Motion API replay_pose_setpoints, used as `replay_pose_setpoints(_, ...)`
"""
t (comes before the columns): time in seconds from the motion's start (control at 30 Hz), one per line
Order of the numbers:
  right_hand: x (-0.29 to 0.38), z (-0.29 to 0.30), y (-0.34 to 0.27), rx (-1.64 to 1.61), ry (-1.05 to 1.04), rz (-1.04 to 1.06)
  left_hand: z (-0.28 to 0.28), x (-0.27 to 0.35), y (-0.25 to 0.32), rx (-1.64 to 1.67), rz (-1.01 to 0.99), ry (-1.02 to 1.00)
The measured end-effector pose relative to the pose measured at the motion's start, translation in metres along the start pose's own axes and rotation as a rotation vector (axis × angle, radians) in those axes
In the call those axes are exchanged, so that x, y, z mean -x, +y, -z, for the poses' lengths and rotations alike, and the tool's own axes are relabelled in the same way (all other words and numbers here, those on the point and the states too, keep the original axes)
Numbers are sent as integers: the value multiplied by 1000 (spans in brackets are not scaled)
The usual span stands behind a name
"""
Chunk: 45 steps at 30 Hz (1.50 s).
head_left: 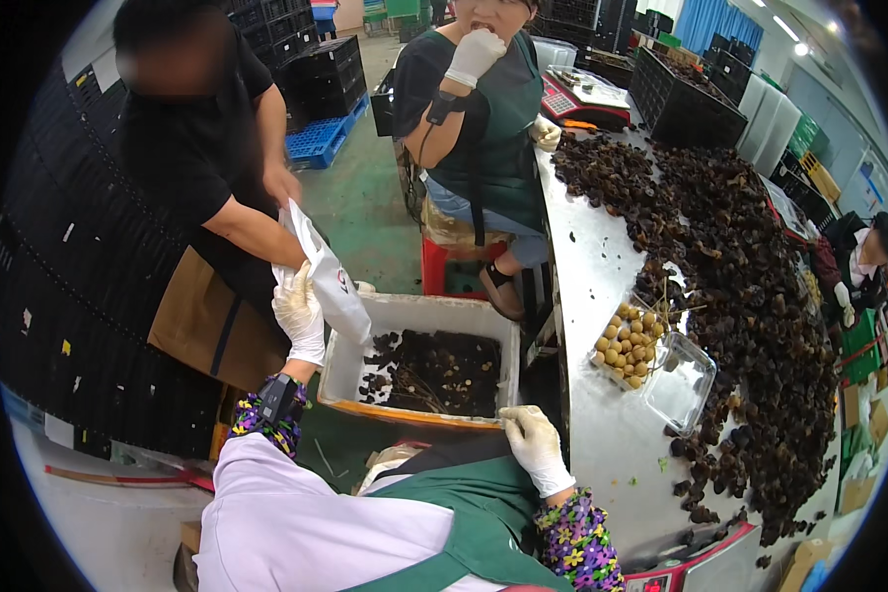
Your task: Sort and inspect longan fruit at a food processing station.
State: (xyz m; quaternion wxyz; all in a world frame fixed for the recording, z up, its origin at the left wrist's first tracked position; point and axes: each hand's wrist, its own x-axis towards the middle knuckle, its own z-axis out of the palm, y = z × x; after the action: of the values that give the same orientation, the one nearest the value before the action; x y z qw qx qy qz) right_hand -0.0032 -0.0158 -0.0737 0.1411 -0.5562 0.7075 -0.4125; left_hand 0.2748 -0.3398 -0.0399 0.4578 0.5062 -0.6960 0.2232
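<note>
My left hand (298,314), in a white glove, is at the side of a white plastic bag (331,275); a person in black has one forearm in the bag's mouth. Whether my fingers grip the bag cannot be told. The bag's lower end hangs over a white foam box (418,305), which holds dark scraps, stems and small round pieces. My right hand (534,444), also gloved, rests at the box's near right corner, fingers bent. On the metal table (588,296) a clear plastic clamshell (682,381) stands with its lid raised back, longans (625,346) on stems in its tray.
Dried black wood ear fungus (740,296) is heaped over the table. One red scale (584,103) is at the far end, another (699,562) nearby. A co-worker sits on a red stool (444,263) beyond the box. Black crates (96,281) stand at the left.
</note>
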Motion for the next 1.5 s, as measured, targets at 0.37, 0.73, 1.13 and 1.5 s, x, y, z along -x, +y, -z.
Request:
replay_pose_setpoints(0.37,-1,-1,-1,11,-12,-14,8,-8,4,4,-19,2)
replay_pose_setpoints(0.73,1,-2,4,-2,-36,18,5,-4,16,72,4,-45)
replay_pose_setpoints(1.13,-1,1,-5,-8,-56,-22,4,-7,23,139,-25,7)
replay_pose_setpoints(1.5,-1,0,-6,-7,-66,-21,15,6,45,165,-69,-105)
